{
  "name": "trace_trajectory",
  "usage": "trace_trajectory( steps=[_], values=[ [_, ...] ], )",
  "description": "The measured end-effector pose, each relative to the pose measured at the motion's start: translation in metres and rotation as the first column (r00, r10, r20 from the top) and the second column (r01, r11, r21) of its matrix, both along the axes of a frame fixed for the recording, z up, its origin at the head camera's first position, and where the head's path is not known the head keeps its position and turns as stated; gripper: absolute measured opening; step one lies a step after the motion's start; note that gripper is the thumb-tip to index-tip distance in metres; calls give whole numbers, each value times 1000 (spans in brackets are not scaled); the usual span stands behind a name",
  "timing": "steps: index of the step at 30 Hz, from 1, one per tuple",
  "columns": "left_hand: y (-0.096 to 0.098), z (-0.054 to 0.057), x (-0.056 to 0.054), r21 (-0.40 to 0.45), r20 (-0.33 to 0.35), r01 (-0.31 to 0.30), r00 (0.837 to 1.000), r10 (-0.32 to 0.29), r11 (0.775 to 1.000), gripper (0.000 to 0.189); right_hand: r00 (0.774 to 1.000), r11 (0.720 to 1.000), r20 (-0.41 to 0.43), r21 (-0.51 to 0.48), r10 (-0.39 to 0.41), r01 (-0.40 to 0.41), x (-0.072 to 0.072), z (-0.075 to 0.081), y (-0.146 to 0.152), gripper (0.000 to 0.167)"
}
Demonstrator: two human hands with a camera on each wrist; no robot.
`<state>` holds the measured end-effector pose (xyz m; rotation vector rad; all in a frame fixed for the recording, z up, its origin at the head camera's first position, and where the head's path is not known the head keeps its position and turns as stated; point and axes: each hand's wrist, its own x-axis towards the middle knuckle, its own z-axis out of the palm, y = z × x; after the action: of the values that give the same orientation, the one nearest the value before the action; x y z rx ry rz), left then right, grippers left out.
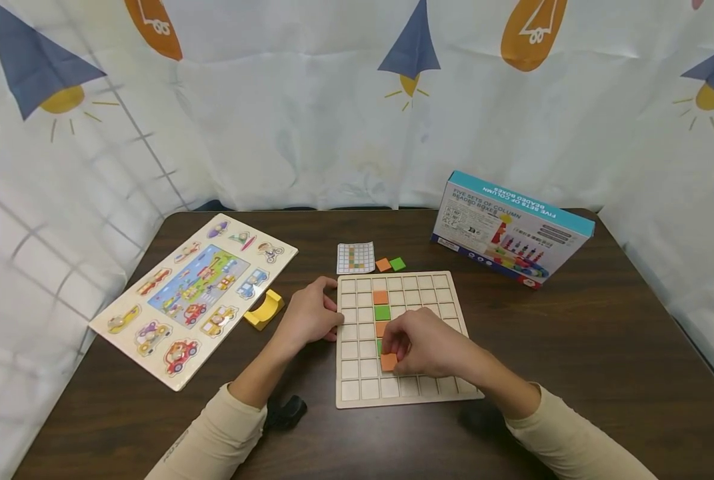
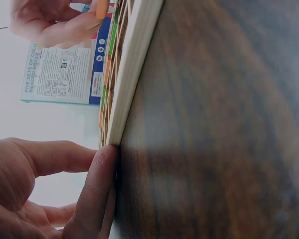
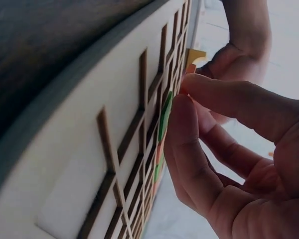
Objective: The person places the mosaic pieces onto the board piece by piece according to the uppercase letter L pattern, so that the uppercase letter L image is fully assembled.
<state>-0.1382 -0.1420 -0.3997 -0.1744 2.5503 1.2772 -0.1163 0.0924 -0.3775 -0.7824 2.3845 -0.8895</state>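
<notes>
A wooden grid board (image 1: 350, 369) lies on the table, with a column of alternating orange tiles (image 1: 380, 298) and green tiles (image 1: 382, 313) in its squares. Between thumb and fingertips, my right hand (image 1: 429, 343) pinches an orange square tile (image 1: 389, 363) at the near end of this column. The tile looks tilted, low over the grid. My right hand partly covers the green tile just beyond it. At the board's left edge, my left hand (image 1: 315, 312) grips the rim with thumb and forefinger (image 2: 97, 184). The board's edge (image 2: 132, 74) shows close up in the left wrist view.
Beyond the board lie a printed pattern card (image 1: 356, 258), a loose orange tile (image 1: 383, 265) and a loose green tile (image 1: 397, 264). A vehicle puzzle (image 1: 195, 300) and a yellow curved block (image 1: 265, 310) are at left. A beaded-toy box (image 1: 509, 227) stands back right.
</notes>
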Motion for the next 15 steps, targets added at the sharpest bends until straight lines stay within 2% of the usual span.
trace_trajectory(
  steps=[15],
  values=[
    [1, 2, 1, -9, -6, -3, 1000, 3, 1000, 63, 1000, 999, -17, 38, 26, -25, 6, -4, -6, 24]
  ],
)
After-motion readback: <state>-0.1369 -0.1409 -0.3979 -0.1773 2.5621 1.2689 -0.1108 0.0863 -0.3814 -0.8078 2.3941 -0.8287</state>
